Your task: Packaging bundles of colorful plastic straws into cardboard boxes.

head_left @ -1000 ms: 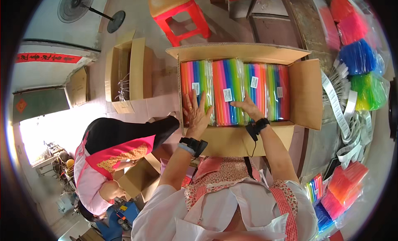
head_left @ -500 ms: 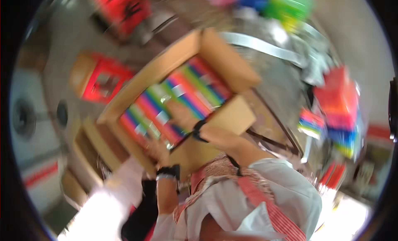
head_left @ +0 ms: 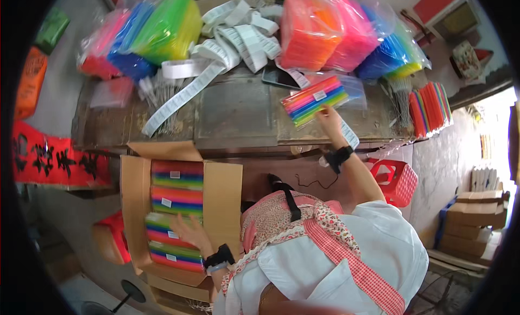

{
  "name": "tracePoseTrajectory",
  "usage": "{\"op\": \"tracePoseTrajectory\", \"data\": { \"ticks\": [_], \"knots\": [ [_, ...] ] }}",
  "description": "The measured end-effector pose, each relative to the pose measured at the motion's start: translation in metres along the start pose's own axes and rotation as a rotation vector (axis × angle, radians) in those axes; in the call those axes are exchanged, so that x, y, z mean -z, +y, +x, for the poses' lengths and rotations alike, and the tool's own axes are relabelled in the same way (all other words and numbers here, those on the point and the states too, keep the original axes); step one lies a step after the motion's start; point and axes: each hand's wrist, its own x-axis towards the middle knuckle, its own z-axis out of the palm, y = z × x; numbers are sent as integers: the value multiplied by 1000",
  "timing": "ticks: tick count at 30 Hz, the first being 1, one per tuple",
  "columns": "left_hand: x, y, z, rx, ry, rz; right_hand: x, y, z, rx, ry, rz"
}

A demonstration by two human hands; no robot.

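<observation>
My right hand [head_left: 329,125] is at the table, its fingers closed on the near edge of a flat, clear-wrapped pack of rainbow-coloured strips [head_left: 315,100]. A white label sits on that pack. Lower left, my left hand [head_left: 190,232] hovers over an open cardboard box [head_left: 223,206] with its fingers spread and nothing in them. Inside the box, similar rainbow packs [head_left: 176,199] lie in rows, several bearing white labels. Both wrists wear black bands.
Long strips of white labels [head_left: 238,46] trail across the wooden table [head_left: 233,111]. Bagged stacks of coloured sheets [head_left: 168,30] stand at the back, with a phone [head_left: 280,77] between. A red plastic stool [head_left: 398,182] is below the table's right side; cardboard cartons [head_left: 471,223] sit far right.
The view has swung from the box to the table. My right hand has left the box's packs and now grips a pack on the table. My left hand has lifted off the packs.
</observation>
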Motion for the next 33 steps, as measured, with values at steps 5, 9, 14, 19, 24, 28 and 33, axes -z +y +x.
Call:
{"op": "tracePoseTrajectory", "data": {
  "ticks": [5, 9, 14, 19, 24, 28, 33],
  "knots": [
    [-4, 237, 61, -491, -269, -488, 32, 85, 51, -529, 48, 745],
    [-79, 368, 77, -823, -341, -682, 29, 79, 55, -601, 43, 903],
    [-142, 453, 77, -790, -599, -449, 31, 67, 46, -591, 82, 917],
    [-138, 450, 81, -523, -1277, -610, 9, 64, 42, -581, 14, 1004],
    [-74, 404, 56, -109, -1488, -1014, 19, 23, -2, -243, 47, 1259],
    [-61, 332, 50, 103, -1318, -1288, 34, 2, -42, -208, -244, 1039],
    [-125, 249, 59, 403, -1188, -1356, 45, 56, -82, -42, -67, 309]
  ]
}}
